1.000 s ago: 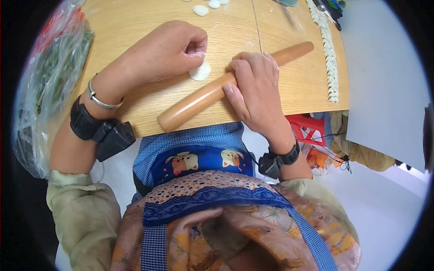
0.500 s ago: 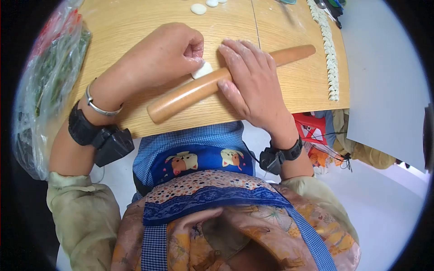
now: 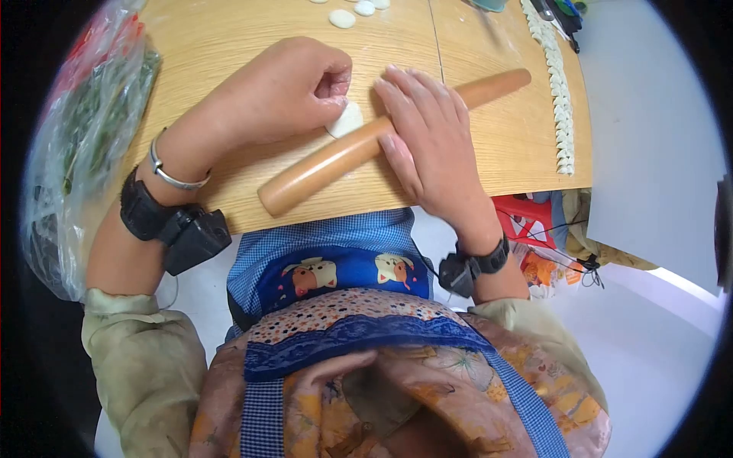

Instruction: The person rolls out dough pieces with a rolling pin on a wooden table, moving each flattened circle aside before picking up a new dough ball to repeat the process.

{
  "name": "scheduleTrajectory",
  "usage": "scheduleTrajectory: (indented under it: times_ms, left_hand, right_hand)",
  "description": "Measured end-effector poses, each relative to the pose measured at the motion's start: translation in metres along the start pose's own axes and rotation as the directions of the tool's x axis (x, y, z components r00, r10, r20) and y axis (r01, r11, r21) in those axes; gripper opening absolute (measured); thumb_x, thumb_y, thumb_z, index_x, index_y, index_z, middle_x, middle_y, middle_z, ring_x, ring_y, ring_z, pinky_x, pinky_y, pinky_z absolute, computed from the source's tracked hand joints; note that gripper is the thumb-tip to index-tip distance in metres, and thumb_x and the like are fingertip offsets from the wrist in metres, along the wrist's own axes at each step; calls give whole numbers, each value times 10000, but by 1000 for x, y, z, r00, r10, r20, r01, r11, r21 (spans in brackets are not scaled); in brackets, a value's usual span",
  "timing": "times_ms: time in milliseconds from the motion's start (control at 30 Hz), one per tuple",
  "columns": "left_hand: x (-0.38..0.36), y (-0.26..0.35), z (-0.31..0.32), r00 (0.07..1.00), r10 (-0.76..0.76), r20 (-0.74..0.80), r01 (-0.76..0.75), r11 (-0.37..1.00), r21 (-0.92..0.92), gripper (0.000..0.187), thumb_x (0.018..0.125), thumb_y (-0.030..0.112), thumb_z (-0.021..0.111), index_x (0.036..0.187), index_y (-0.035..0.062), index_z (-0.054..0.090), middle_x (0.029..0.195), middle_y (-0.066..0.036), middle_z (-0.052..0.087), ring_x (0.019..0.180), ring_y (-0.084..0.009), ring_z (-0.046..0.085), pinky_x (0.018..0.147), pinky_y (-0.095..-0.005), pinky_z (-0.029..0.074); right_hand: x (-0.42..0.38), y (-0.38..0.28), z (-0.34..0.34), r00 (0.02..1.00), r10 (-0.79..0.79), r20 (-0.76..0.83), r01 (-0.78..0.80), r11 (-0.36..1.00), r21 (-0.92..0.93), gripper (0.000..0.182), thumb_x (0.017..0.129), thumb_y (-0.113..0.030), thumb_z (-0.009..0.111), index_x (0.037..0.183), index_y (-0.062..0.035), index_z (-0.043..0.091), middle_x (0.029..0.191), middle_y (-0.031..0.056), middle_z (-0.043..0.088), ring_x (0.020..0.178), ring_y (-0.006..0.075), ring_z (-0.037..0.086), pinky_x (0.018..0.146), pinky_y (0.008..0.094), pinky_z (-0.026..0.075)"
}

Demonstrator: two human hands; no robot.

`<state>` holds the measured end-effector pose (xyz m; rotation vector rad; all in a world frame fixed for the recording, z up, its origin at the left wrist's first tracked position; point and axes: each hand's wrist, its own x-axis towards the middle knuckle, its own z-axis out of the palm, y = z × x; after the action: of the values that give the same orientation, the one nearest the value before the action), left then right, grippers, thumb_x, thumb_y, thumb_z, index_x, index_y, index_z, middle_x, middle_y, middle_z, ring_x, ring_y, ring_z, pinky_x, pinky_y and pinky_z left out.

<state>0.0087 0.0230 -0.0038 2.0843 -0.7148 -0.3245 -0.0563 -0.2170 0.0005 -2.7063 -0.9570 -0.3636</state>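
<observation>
My left hand (image 3: 301, 88) is curled closed, thumb and forefinger pinching the edge of a small white dough wrapper (image 3: 348, 122). The wrapper lies flat on the wooden table, against the far side of a wooden rolling pin (image 3: 321, 169). Over the pin's middle, my right hand (image 3: 427, 130) holds it under the palm, fingers stretched past its far side and thumb on the near side. The pin slants from lower left to upper right. White flour dusts the fingers of both hands.
Several white dough rounds (image 3: 342, 18) lie at the table's far side. A long row of small white dough pieces (image 3: 561, 114) lines the right edge. Leafy greens fill a clear plastic bag (image 3: 99, 130) at left. Part of a greenish bowl (image 3: 489, 4) shows at the top.
The rolling pin's left end has shifted slightly right and toward me. More of the dough wrapper shows beyond the pin. Both hands keep nearly the same pose.
</observation>
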Motion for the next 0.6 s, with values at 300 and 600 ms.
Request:
scheduleTrajectory:
  times_ms: [300,600]
  left_hand:
    - [-5,11,10,990,99,-100,-103,994,-39,142,821,41,717,908,-13,618,672,-56,542,618,-130,535,583,-302,450]
    - [-6,11,8,999,32,5,-31,991,-133,90,874,55,692,876,-11,630,682,-14,566,645,-77,533,589,-282,449]
  right_hand:
    - [-27,-11,-2,995,88,38,-87,996,-15,588,948,-396,617,1448,-98,535,1472,141,521,1412,360,431,1229,542,235]
    - [-26,-11,-2,995,94,38,-94,995,-13,593,953,-408,616,1451,-97,533,1467,143,520,1417,358,423,1231,545,227]
